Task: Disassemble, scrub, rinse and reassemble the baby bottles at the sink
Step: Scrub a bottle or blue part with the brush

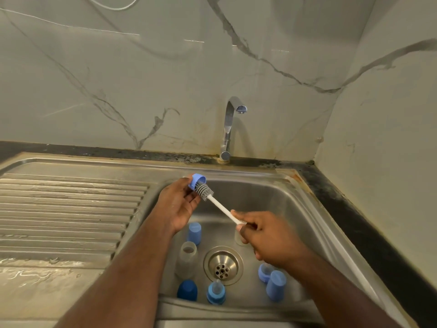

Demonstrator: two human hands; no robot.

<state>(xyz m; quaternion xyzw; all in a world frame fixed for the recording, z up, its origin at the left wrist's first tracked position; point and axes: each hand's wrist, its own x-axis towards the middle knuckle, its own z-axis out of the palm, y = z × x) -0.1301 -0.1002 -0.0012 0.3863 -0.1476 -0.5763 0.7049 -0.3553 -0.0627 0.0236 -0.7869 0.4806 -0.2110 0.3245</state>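
Filling the lower right of the view, a steel sink (293, 195) is sunk into a dark desk (335, 197), with a ribbed draining board (71, 209) stretching off to its left and marbled wall tiles closing in behind and on the right. A chrome tap (228, 129) is mounted at the back rim, its spout turned over the basin. Open room is left above the middle of the basin, between the back wall of the sink and the drain (223, 265).

Over the basin's back left corner a light blue cap (197, 181) is held in the left hand (178, 207), palm turned up, the fingers curled under it and its open mouth facing right. A brush (205, 191) with grey bristles is pushed partly into that mouth. Its white handle is pinched at the lower end by the grip of the right hand (262, 233), thumb on top.

On the sink floor, around the drain, other parts are scattered: a clear bottle (186, 259), a blue cap (194, 233), a dark blue cap (187, 290), a blue collar with a teat (216, 292), and two more blue pieces (272, 280) beneath the right wrist.
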